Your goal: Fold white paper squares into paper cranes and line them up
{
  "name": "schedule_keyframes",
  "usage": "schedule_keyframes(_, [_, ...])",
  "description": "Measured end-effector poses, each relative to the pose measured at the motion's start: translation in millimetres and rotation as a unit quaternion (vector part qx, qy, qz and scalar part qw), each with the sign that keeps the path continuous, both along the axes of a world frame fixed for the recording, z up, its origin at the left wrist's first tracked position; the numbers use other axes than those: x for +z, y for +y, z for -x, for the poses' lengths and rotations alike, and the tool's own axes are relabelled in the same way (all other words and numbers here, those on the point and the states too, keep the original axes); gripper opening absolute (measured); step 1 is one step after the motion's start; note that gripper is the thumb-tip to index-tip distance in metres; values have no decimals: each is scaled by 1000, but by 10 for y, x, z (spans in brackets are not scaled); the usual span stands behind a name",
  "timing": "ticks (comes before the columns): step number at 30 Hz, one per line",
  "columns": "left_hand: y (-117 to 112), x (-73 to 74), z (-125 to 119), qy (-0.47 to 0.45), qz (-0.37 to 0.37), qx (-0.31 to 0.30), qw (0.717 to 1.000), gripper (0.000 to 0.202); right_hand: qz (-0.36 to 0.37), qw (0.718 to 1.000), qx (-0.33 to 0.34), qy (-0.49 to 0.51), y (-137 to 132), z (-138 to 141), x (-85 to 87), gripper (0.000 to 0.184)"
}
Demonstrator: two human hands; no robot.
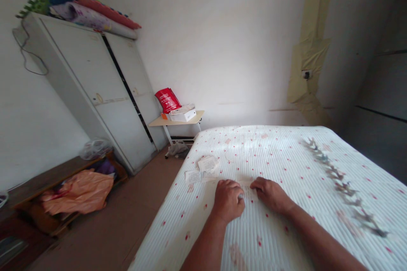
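Note:
Both my hands are on a white quilted bed cover with small red dots. A white paper sheet lies between them. My left hand is curled over the sheet's near side, its fingers closed down on the paper. My right hand rests with its fingertips on the sheet's other side, and I cannot tell if it grips. A little beyond, toward the left, lie a small folded paper and a paper strip. Part of the sheet is hidden under my hands.
The bed's left edge drops to a brown floor. A grey-white wardrobe stands beyond it. A small table holds a red bag and a white box. A dark bench holds orange plastic.

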State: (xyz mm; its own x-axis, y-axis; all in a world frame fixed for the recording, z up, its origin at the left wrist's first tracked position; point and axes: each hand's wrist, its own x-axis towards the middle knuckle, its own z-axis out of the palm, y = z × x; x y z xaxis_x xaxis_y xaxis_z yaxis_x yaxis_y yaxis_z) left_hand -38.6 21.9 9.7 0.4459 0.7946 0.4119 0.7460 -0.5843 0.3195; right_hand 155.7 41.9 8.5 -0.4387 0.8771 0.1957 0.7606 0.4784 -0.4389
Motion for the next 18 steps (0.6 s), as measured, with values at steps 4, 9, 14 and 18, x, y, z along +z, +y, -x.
schedule_keyframes(4, [16, -19, 2, -10, 1, 1, 1000, 15, -15, 999, 30, 25, 9, -69, -7, 41])
schedule_keyframes(9, [66, -66, 17, -23, -6, -22, 999, 17, -66, 996, 46, 43, 57, -103, -98, 37])
schedule_keyframes(14, [83, -90, 19, -35, -2, -3, 999, 19, -54, 994, 79, 44, 66, -79, -62, 21])
schedule_keyframes(18, [95, -126, 17, -43, 8, 52, 998, 16, -54, 997, 37, 44, 72, -29, -50, 31])
